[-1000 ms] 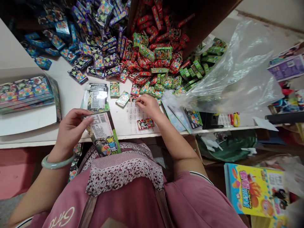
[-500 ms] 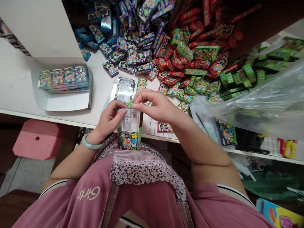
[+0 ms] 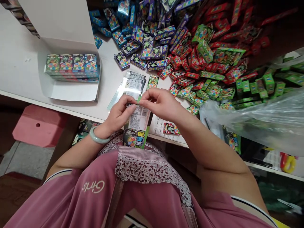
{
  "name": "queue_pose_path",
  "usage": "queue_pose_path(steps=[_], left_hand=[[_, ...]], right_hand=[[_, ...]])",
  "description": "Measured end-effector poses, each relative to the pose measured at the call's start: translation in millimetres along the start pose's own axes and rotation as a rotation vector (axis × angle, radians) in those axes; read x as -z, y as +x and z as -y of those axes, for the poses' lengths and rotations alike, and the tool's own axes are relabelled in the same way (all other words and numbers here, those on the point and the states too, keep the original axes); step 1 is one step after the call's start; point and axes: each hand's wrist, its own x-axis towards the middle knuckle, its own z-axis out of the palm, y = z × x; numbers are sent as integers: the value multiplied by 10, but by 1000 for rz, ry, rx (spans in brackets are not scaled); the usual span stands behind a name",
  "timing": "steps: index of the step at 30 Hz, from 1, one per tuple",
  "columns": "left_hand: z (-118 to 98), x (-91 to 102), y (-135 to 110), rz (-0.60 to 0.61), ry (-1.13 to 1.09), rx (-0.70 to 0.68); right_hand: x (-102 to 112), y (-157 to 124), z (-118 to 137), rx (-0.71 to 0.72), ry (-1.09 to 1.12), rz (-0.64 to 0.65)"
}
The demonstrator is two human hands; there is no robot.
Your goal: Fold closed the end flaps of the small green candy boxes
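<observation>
The left hand [image 3: 120, 113] grips a flat black-and-green printed pouch [image 3: 137, 134], seemingly steadying it; the right hand [image 3: 163, 104] pinches closed at its top.

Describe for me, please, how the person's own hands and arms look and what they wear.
The left hand and right hand wear no gloves. A smooth, rounded, pale green bangle circles the left wrist; the right wrist shows none. The left sleeve and right sleeve are short and pink, edged with dark and white stripes.
</observation>
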Motion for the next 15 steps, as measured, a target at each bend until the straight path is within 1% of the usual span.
queue_pose_path(steps=[3,5,7,9,11,13,14,15], left_hand=[[-10,-47,-8,-56,25,38],[-6,-75,-21,-93,39,76],[1,-84,-35,-125,53,87],[-3,-70,-36,-151,71,55],[-28,-37,-14,-118,91,16],[-76,6,25,-15,113,8],[-104,34,46,34,118,22],[-130,68,65,69,115,44]], right_hand=[[-41,11,-37,-3,20,-30],[-64,32,-65,-32,52,-46],[-83,61,-81,-109,138,-27],[-100,90,-80,-247,300,38],[-117,118,-69,-415,488,154],[-126,145,-74,-542,634,274],[-120,154,-93,-568,679,312],[-101,158,-128,-562,701,339]])
